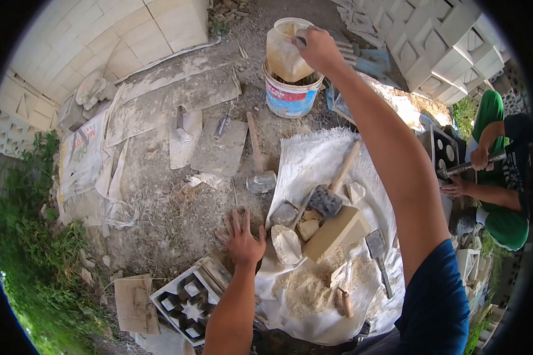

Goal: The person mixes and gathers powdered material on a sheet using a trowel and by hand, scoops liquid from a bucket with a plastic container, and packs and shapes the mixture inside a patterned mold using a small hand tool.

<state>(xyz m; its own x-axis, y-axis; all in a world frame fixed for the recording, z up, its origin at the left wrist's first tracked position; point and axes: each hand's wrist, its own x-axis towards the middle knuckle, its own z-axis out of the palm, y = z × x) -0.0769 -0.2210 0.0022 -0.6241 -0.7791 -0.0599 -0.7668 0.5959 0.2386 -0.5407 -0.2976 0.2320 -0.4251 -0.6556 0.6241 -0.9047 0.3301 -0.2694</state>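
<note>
My right hand (318,52) reaches far forward, its fingers closed on the side of a yellowish translucent plastic jug (284,50) with an open top. The jug sits in the mouth of a white, red and blue bucket (290,100); the bucket's contents are mostly hidden. My left hand (243,241) is spread flat on the dirt, holding nothing. Beside it lies a white sack sheet (296,157) bearing a mallet with a dark head (326,201), a tan block (339,234), stone lumps (286,244), damp sand (305,290) and a wooden-handled trowel (345,302).
A second hammer (260,180) and flat boards (219,148) lie ahead. A patterned mould (189,305) stands near my left forearm. At right, another person's hands (478,158) hold a metal tool over a mould (444,148). Pale patterned blocks (438,47) are stacked behind.
</note>
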